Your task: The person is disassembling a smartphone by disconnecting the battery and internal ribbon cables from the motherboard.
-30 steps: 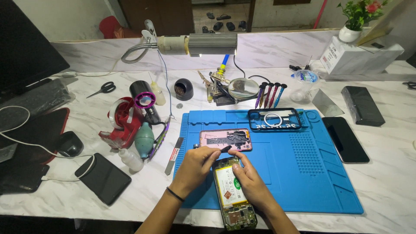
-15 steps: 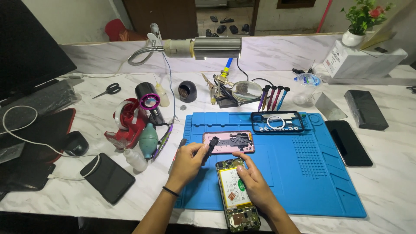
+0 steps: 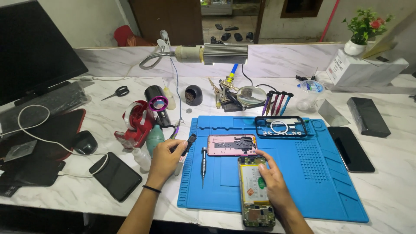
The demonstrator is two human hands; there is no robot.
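Note:
My left hand (image 3: 166, 156) holds a small black part (image 3: 190, 143) over the left edge of the blue work mat (image 3: 303, 173). My right hand (image 3: 269, 178) rests on an opened phone (image 3: 253, 190) with a yellow-framed battery, lying at the mat's front. A pink phone back panel (image 3: 231, 145) lies just beyond it. A metal screwdriver (image 3: 203, 164) lies on the mat between my hands.
A clear phone case (image 3: 281, 127) sits at the mat's back. A red tape dispenser (image 3: 138, 123), squeeze bottles, a black phone (image 3: 115, 175), a mouse (image 3: 85, 142) and a monitor (image 3: 34, 47) are on the left. Dark phones (image 3: 350, 148) lie right. A lamp (image 3: 212, 54) hangs behind.
My left hand has moved left off the opened phone to the mat's edge, carrying the small black part. The screwdriver now lies free on the mat. My right hand stays on the phone.

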